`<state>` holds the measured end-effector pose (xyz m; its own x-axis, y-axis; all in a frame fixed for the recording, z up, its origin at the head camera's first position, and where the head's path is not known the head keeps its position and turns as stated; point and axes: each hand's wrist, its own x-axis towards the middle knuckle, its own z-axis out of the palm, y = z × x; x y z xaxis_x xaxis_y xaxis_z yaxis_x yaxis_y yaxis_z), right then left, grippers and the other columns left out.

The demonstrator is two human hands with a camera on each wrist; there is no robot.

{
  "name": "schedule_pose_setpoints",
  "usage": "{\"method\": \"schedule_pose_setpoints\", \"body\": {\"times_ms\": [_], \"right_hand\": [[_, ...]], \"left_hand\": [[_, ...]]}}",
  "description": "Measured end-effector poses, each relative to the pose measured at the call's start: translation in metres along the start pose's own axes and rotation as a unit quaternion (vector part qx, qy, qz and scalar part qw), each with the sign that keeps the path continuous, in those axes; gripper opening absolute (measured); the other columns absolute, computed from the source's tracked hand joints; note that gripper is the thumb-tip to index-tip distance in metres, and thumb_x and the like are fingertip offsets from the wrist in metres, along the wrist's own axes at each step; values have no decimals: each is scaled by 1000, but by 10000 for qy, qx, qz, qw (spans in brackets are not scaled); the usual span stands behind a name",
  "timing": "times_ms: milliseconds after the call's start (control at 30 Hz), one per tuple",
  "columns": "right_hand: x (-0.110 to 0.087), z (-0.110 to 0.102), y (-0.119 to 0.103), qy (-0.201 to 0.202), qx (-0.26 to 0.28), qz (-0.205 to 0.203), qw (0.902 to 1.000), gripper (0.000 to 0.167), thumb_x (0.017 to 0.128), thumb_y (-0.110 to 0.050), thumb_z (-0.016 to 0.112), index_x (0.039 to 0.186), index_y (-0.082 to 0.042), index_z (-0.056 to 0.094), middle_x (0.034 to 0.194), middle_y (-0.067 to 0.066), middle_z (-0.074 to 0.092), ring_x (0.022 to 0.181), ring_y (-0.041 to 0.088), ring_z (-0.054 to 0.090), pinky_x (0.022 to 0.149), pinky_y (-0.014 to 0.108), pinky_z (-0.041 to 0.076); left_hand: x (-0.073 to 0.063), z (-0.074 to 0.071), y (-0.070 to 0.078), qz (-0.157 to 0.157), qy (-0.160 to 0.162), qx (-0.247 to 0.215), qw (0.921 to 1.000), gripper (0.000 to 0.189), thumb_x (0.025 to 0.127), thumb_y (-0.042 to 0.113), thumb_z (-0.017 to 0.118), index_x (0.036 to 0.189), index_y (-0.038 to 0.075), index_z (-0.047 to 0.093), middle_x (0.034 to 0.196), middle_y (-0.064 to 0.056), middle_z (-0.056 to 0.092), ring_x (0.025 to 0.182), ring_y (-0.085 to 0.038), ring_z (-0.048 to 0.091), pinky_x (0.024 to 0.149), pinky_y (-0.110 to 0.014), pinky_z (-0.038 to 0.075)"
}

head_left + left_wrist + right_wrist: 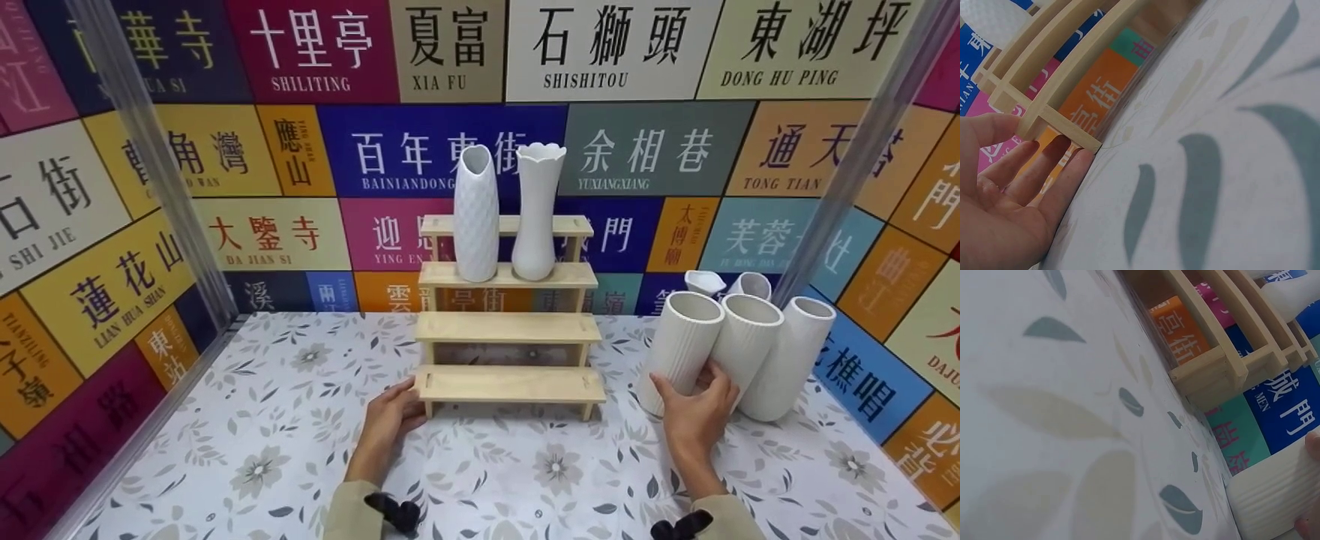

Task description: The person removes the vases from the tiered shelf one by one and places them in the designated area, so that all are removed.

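Observation:
A light wooden four-step stand [510, 385] stands mid-table. My left hand [392, 414] is at the left end of its lowest step; in the left wrist view the thumb [996, 126] lies at the board's end, with fingertips below it and by the leg. On the right, my right hand [697, 412] grips a white ribbed cylindrical vase [684, 341] low down, thumb in front and fingers at its right side. A heart-mouthed textured vase [476, 217] and a scallop-rimmed vase [536, 217] stand upright on an upper step. In the right wrist view, only fingertips show on the ribbed vase [1269, 489].
Beside the gripped vase stand a second cylinder vase [750, 345] and a smooth tapered vase [787, 367], close together. Two more white rims, one a flared vase [705, 283], show behind them. A floral cloth [300, 420] covers the table. Sign-printed walls and clear corner posts enclose it.

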<state>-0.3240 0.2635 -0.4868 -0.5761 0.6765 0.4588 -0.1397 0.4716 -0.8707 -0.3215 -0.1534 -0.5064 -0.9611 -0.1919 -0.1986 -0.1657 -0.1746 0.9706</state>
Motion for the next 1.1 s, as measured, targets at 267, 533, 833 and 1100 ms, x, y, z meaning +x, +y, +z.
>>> {"method": "schedule_pose_setpoints", "body": {"times_ms": [267,533,833,1100], "right_hand": [[-1,-1,-8,111,89,63,9999,71,73,-14,89,132,3,53,130,25,50,120,38,46,103,47,39],[-3,-4,-37,330,485,-260,9979,66,77,-11,85,133,0,53,127,20,50,116,29,50,100,45,45],[-18,-7,-71,-181,763,-589,9952,64,84,-16,81,137,-2,49,131,14,51,120,14,49,97,22,45],[-25,-2,-93,-1097,1109,-253,9874,66,89,-26,77,144,-7,45,139,8,51,130,19,49,111,40,45]], "left_hand": [[-4,-1,1,233,-130,11,9996,51,97,17,59,144,0,51,124,-27,68,99,-26,73,82,-34,62],[-2,-1,1,219,-189,-101,9995,52,97,17,60,145,-1,50,125,-28,67,99,-27,73,83,-36,62],[0,-2,-1,213,-131,-162,9996,52,96,16,61,144,-1,51,121,-26,69,95,-24,73,80,-33,62],[-4,1,2,119,-116,-113,9998,52,97,16,60,145,1,50,124,-26,68,101,-27,72,85,-36,62]]}}
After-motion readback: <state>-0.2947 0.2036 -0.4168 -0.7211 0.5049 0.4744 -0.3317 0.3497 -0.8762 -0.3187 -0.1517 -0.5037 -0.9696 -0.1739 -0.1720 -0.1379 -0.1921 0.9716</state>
